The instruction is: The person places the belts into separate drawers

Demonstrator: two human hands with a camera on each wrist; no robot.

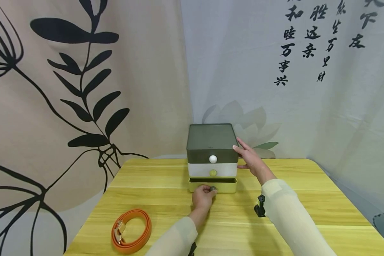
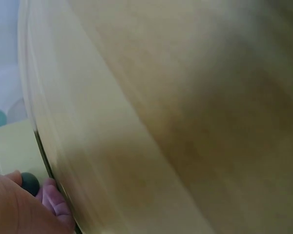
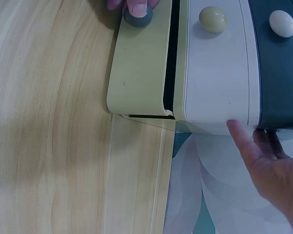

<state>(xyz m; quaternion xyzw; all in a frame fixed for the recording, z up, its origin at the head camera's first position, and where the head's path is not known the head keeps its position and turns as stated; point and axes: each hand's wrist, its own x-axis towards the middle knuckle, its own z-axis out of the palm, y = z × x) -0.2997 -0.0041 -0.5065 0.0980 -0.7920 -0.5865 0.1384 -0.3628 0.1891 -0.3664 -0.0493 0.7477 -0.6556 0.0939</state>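
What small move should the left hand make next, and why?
Probably a gentle pull to bring the bottom drawer farther out: it shows only a narrow gap, the left hand pinches its dark knob, and the right hand rests against the side of the drawer box, which should help steady it.

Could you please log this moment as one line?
left hand: pinches dark knob | right hand: touches side of drawer unit | bottom drawer: partly open | orange belt: coiled on table
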